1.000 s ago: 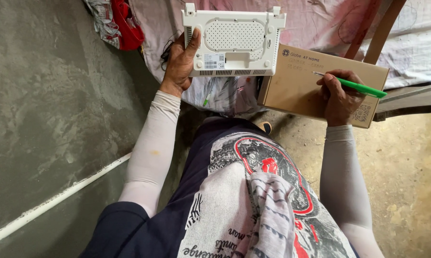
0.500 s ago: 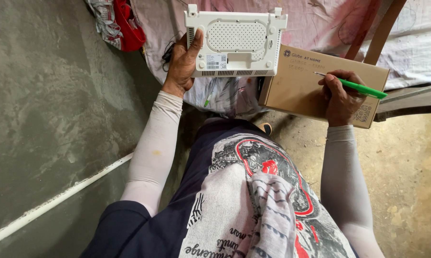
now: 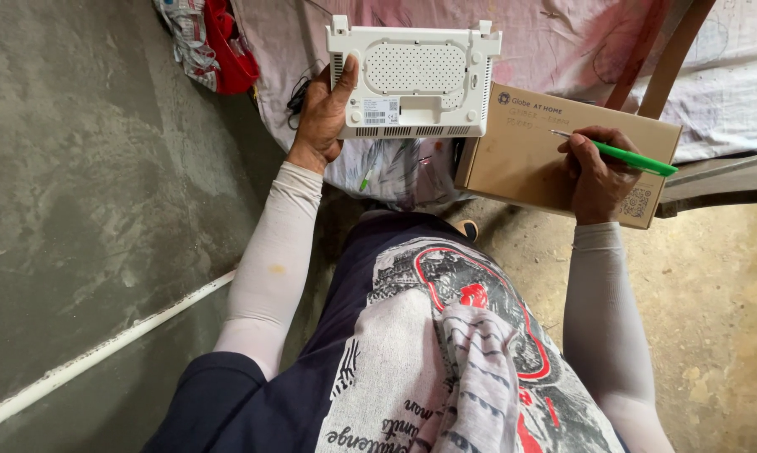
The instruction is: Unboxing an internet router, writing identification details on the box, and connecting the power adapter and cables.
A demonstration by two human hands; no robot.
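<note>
My left hand holds up a white plastic router by its left side, underside facing me, with vent holes and a sticker showing. A brown cardboard box lies to its right, partly under the router's corner. My right hand rests on the box and grips a green pen, its tip touching the box's top face. Both arms wear white sleeves.
A pink and white patterned cloth covers a bed behind the box. Red and patterned fabric is bunched at the top left. A grey concrete wall with a white pipe fills the left. Bare concrete floor lies at the right.
The router and my left hand have shifted very slightly. The pen hand stays on the box in nearly the same spot.
</note>
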